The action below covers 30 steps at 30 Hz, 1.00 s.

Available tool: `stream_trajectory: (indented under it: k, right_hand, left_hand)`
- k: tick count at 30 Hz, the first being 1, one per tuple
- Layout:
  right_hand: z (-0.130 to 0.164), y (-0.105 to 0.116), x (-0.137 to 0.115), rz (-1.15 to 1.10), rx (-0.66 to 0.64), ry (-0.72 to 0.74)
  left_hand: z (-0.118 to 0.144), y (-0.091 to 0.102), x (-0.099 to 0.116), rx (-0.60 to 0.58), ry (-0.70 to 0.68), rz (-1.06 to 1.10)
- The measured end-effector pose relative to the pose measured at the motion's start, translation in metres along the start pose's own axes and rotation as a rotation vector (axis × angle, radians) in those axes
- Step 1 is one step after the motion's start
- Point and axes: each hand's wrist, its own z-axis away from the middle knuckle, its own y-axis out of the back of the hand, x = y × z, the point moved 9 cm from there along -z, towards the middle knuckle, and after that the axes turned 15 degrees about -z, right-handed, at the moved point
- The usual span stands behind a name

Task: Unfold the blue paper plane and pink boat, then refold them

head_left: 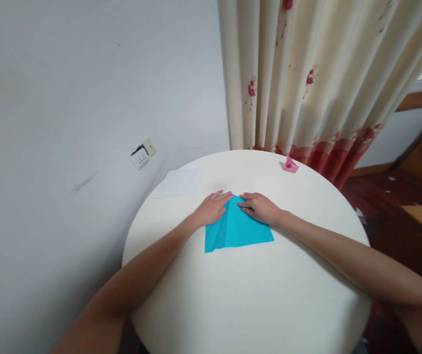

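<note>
A sheet of blue paper (238, 228) lies on the round white table, creased and narrowing to a folded point at its far end. My left hand (212, 209) rests on the paper's upper left side, fingers stretched toward that point. On the upper right side lies my right hand (258, 206), its fingers extended and slightly spread over the paper. Both hands press from above, and parts of the paper's slanting edges are hidden beneath them. The wide near edge of the paper faces me.
A pink folded-paper piece (291, 165) stands near the table's far right rim. White sheets (179, 183) lie at the far left of the white table (247, 300). Behind are a wall socket (140, 157) and a floral curtain (306, 83).
</note>
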Motion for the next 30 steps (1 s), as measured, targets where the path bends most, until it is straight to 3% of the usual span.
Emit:
stream_trajectory:
  k: [7,13,19,30]
  right_hand:
    - [0.0,0.0,0.001,-0.003,-0.009,-0.01]
    - [0.001,-0.001,0.003,-0.027,-0.008,-0.028]
    - [0.001,-0.002,0.005,-0.011,-0.014,-0.045]
    - [0.001,0.0,0.003,-0.009,-0.011,-0.036]
  left_hand:
    - [0.0,0.012,0.009,0.006,-0.049,-0.039]
    - [0.003,0.032,0.023,0.05,-0.235,-0.009]
    - [0.009,0.036,0.03,0.019,-0.371,0.085]
    - [0.008,0.033,0.027,-0.035,-0.292,0.149]
